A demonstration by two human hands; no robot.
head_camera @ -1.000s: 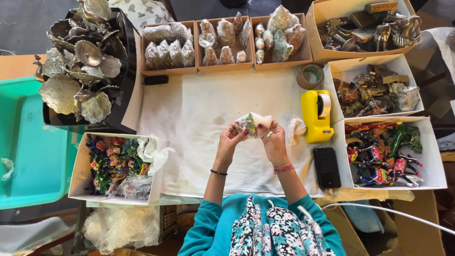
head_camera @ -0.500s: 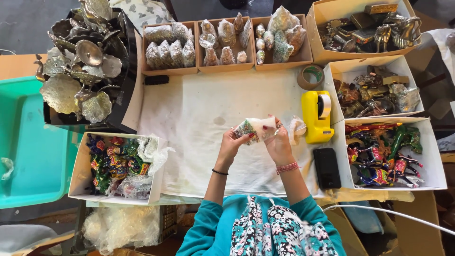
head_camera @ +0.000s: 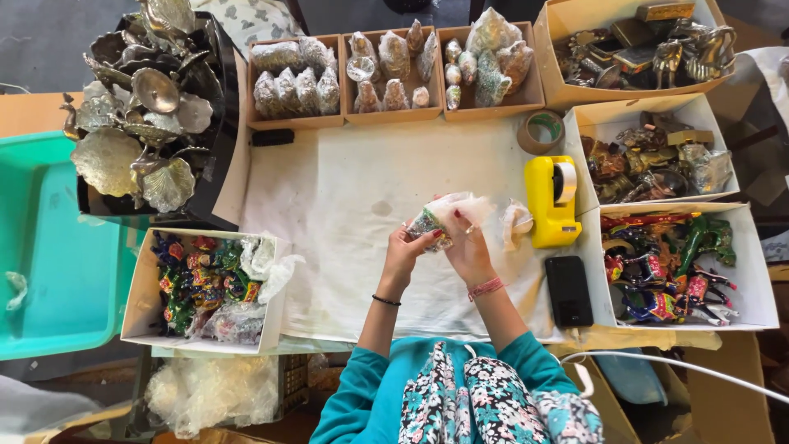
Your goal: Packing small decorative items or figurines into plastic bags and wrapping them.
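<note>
Both my hands hold a small colourful painted figurine [head_camera: 430, 222] partly wrapped in clear bubble wrap [head_camera: 460, 206], just above the white cloth [head_camera: 345, 197] on the table. My left hand [head_camera: 404, 247] grips the figurine's lower left end. My right hand [head_camera: 468, 247] pinches the bubble wrap over its right side. A second small wrapped bundle [head_camera: 515, 222] lies on the cloth just right of my hands, beside the yellow tape dispenser [head_camera: 550, 200].
A black phone [head_camera: 568, 289] lies right of my right arm. Cardboard boxes ring the cloth: painted figurines left [head_camera: 205, 284] and right [head_camera: 670, 267], wrapped pieces at the back [head_camera: 394, 70], brass items at far right [head_camera: 649, 160]. Silver dishes [head_camera: 140, 123] fill a black bin; a tape roll [head_camera: 540, 130] and a teal tub [head_camera: 49, 263] are nearby.
My hands have turned the figurine and drawn the bubble wrap further over it; they shifted slightly left and down. Nothing else has moved.
</note>
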